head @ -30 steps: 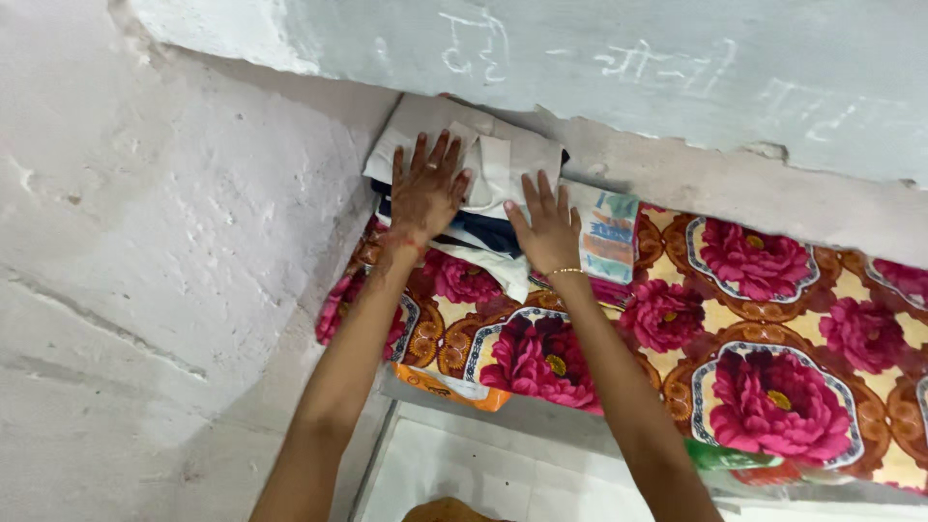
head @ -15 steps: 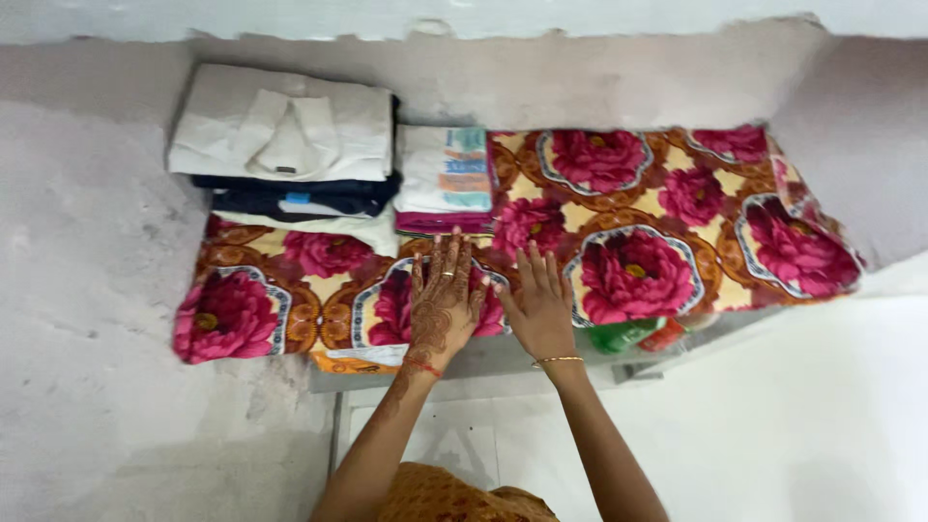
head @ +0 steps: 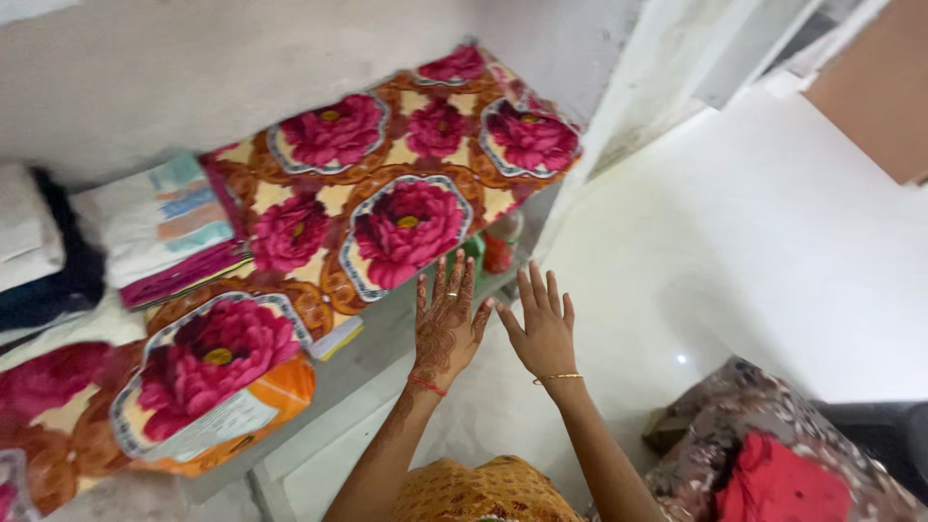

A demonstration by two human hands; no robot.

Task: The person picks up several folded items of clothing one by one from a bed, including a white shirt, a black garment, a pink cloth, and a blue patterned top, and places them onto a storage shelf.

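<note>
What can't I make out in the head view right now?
- Folded clothes stack: cut off by the left frame edge.
- Green and red items under the shelf: mostly hidden by the hanging floral blanket.
- Red cloth at lower right: cut off by the bottom edge.
- Left hand and right hand: backs face the camera, so the palms are hidden.
</note>
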